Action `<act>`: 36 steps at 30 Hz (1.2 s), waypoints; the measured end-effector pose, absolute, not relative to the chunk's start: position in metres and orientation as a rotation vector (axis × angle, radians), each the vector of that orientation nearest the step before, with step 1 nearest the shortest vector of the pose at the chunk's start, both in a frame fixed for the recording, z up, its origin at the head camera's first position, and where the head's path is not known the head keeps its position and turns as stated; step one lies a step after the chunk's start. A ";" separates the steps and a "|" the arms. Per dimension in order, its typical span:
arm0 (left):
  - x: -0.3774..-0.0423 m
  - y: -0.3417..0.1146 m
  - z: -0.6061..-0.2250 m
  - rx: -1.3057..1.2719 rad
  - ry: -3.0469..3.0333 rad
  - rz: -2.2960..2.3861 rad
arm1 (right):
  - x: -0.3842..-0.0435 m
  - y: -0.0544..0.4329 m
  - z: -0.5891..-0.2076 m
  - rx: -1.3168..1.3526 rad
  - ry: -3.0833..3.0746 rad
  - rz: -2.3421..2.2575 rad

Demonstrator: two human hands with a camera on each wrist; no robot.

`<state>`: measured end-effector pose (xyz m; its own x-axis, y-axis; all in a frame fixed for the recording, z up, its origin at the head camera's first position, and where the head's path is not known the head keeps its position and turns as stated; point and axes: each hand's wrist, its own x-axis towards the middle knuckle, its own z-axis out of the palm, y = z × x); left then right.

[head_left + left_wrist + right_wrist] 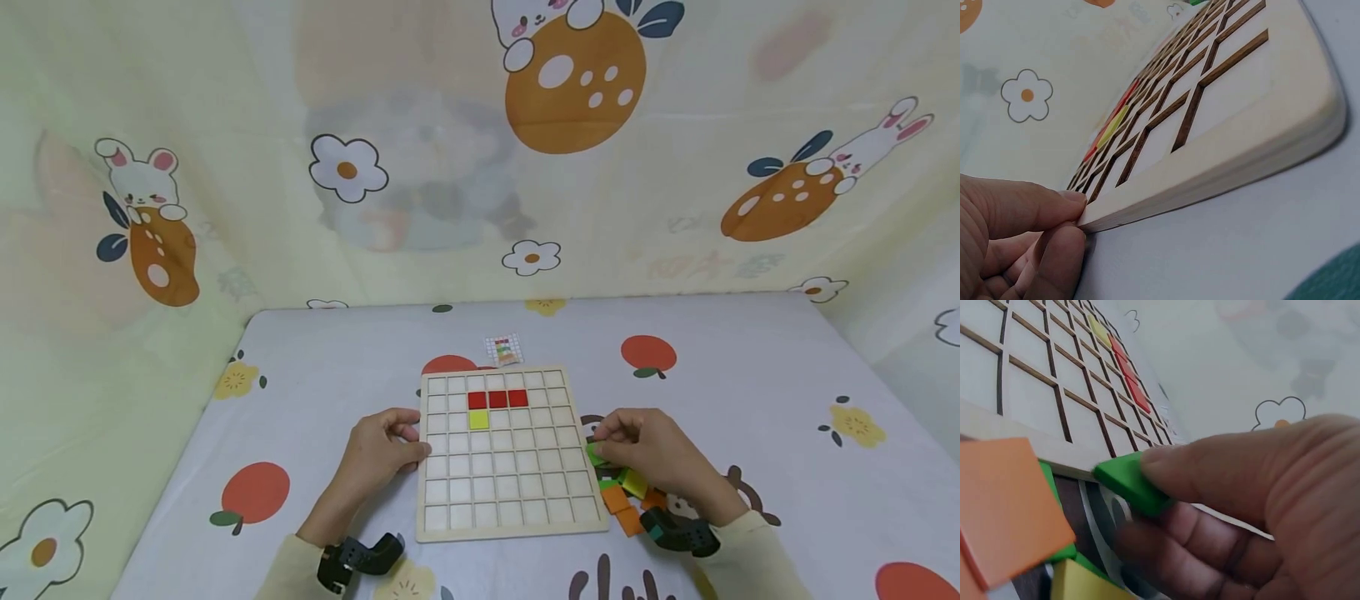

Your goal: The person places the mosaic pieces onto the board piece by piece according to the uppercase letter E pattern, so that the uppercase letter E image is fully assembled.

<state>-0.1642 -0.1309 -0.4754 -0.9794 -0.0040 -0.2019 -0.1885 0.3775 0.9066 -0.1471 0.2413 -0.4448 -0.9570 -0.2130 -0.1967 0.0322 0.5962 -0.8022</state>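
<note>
Left hand (381, 446) pinched left rim of pale wooden grid board (513, 533), apparently stiff. Flat green square tile (1127, 478), just beside board's right edge, was pinched in right hand (648, 446); likely light, rigid, slippery; best gripped by opposite edges.

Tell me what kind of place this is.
Probably a curtained-off tabletop play or recording corner, though the wider room is hidden. A rabbit-print sheet hangs behind the table, a fruit-print cover lies on it, and a gridded board sits beside loose colored tiles.
</note>
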 end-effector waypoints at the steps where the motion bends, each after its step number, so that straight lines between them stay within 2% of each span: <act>1: -0.164 -0.131 -0.476 -0.174 2.466 1.655 | -0.148 0.240 -0.445 -0.145 2.540 -1.321; 8: -0.164 -0.130 -0.475 -0.162 2.468 1.639 | -0.150 0.238 -0.447 -0.129 2.559 -1.271; 17: -0.164 -0.132 -0.473 -0.156 2.467 1.641 | -0.156 0.230 -0.441 -0.296 2.703 -1.063; 36: -0.165 -0.132 -0.476 -0.129 2.471 1.647 | -0.179 0.135 -0.446 -0.335 2.632 -1.202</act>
